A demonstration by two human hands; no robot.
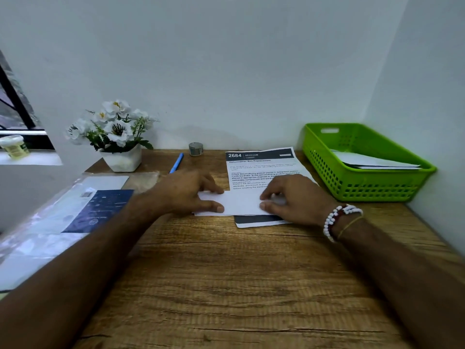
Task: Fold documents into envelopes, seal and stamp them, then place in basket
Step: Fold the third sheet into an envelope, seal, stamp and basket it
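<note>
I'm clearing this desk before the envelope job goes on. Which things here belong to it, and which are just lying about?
Job: folded white paper, printed document beneath it, green basket holding papers, plastic-wrapped pack probably.
Seemingly lying about: flower pot, blue pen, small grey tin, jar on the sill.
</note>
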